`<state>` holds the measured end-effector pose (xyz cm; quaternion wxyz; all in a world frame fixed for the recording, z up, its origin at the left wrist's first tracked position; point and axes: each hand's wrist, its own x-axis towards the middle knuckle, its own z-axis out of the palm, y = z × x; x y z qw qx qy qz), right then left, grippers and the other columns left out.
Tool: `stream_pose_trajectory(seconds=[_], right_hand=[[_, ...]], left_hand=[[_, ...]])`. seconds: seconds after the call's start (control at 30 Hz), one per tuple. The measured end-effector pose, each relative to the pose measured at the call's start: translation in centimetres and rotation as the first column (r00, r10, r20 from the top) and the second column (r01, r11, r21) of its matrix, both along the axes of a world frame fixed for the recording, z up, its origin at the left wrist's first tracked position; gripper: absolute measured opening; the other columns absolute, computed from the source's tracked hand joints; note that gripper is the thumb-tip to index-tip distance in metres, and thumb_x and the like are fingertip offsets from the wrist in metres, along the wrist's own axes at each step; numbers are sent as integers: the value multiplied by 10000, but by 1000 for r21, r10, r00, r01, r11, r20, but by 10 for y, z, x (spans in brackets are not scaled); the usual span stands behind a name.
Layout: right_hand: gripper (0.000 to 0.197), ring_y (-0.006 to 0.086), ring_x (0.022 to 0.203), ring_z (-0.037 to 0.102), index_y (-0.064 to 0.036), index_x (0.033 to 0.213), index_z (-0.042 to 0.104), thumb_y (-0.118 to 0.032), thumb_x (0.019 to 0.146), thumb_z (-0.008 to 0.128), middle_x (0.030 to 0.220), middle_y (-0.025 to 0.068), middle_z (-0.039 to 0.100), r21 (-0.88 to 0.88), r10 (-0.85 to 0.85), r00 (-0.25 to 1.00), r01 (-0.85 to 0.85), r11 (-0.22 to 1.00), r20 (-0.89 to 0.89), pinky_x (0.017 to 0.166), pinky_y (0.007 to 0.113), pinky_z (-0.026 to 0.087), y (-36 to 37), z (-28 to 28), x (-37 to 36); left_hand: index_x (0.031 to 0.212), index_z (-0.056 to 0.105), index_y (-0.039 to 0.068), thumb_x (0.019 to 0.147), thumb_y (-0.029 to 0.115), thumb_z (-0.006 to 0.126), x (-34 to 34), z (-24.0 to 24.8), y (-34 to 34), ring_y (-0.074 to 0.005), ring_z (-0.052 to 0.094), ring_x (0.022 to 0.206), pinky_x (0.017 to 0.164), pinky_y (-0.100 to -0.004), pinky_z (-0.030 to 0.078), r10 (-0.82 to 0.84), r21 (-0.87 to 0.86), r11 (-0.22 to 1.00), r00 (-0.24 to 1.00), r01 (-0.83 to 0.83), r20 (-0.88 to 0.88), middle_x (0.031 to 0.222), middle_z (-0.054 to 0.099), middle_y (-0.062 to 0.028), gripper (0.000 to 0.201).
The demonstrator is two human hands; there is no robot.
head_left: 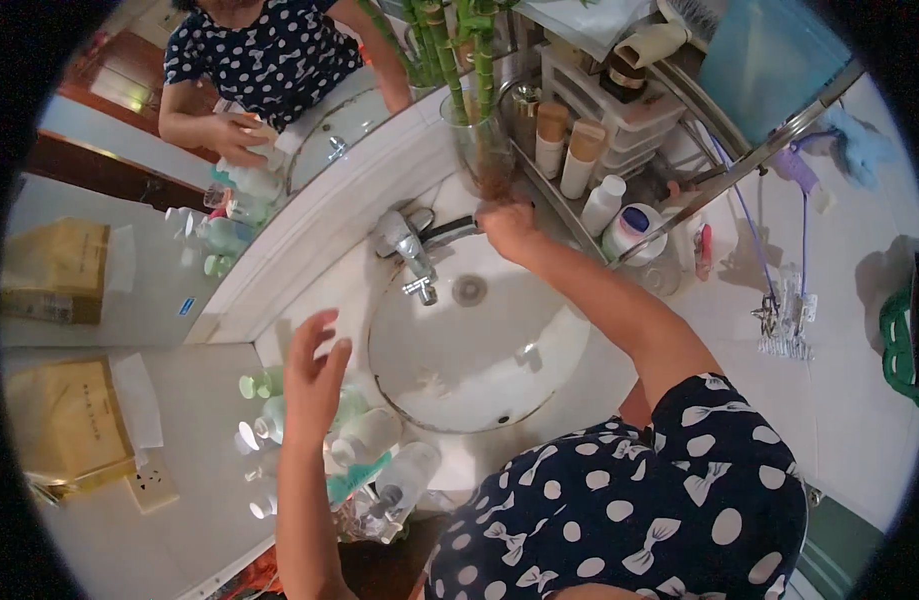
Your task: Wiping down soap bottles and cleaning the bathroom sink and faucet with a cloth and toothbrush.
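Note:
At the back of the white washbasin [449,375], my right hand [506,228] is closed on one end of a slim black handle [451,232]. The rest of that thing is hidden by my fingers. The hand is beside the foot of a glass vase [479,150] with green bamboo stalks [479,65]. Just left of the handle stands the chrome tap [407,250], with no water seen running. My left hand [317,365] is raised at the basin's left side, holding nothing, its fingers apart. Beneath it several green and white bottles [364,435] are crowded together.
A metal-framed shelf [554,195] on the right holds bottles and a small drawer unit [619,110]. A mirror [309,130] runs along the back left. A yellow tissue pack [74,420] hangs on the left wall. Clips [784,315] hang at the right.

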<state>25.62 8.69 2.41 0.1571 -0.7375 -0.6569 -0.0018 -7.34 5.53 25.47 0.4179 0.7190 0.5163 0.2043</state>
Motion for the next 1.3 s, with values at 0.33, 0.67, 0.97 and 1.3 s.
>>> stream_pose_trajectory(seconds=[0.33, 0.67, 0.97, 1.3], right_hand=[[187, 368, 894, 681, -114, 911, 715, -154, 845, 545, 899, 176, 696, -167, 38, 998, -45, 985, -43, 781, 493, 520, 2, 29, 12], [220, 329, 911, 684, -117, 964, 688, -116, 870, 489, 929, 179, 693, -259, -137, 991, 130, 957, -6, 793, 507, 483, -29, 48, 11], [199, 342, 891, 686, -116, 923, 686, -102, 859, 497, 898, 165, 703, -246, -156, 986, 164, 955, 50, 783, 529, 469, -17, 21, 10], [185, 333, 857, 693, -97, 952, 673, -97, 860, 513, 865, 167, 700, -185, -80, 996, 86, 979, 36, 739, 505, 488, -33, 28, 0]], left_hand=[[1262, 529, -13, 923, 45, 564, -81, 35, -85, -197, 540, 1138, 975, -339, 432, 317, -90, 948, 933, -305, 171, 1272, 561, -103, 346], [1262, 530, -17, 937, 91, 585, -94, 44, -118, -193, 558, 1103, 979, -350, 430, 408, -61, 912, 889, -405, 209, 1219, 589, -107, 347], [1254, 550, 17, 932, 112, 585, -82, 39, -104, -191, 556, 1099, 964, -342, 436, 364, -74, 931, 896, -357, 254, 1191, 595, -113, 337], [1223, 565, 16, 935, 170, 603, -80, 36, -101, -201, 569, 1089, 940, -345, 447, 351, -88, 936, 907, -340, 235, 1227, 593, -101, 330]])
